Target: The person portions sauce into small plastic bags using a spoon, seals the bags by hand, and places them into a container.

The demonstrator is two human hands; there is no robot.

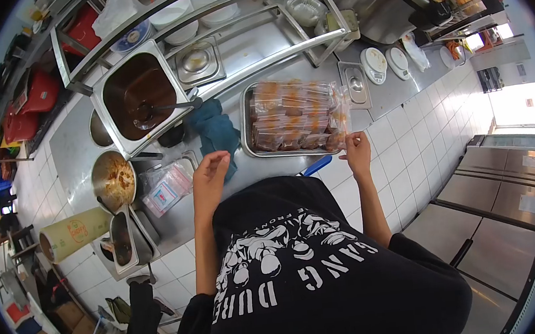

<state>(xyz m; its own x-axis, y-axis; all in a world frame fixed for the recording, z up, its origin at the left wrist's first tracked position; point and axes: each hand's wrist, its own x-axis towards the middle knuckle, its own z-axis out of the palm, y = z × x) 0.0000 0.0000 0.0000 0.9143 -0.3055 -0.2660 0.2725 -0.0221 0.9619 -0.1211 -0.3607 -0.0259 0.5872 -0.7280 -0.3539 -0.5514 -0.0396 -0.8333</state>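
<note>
"Where are the bags (pixel 291 114)?"
"Piled in the tray (pixel 246 127)."
"And the hands?"
"Left hand (pixel 214 166), loosely curled, empty, left of the tray; right hand (pixel 358 150) at its near-right corner, by the bags, grip unclear."

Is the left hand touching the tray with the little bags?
Apart: the head view shows cloth and bare counter between the left hand and the tray.

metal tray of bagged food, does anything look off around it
Clear plastic food bags stick out past the right side of the rectangular metal tray, untidily; a crumpled teal cloth lies bunched beside it.
</note>
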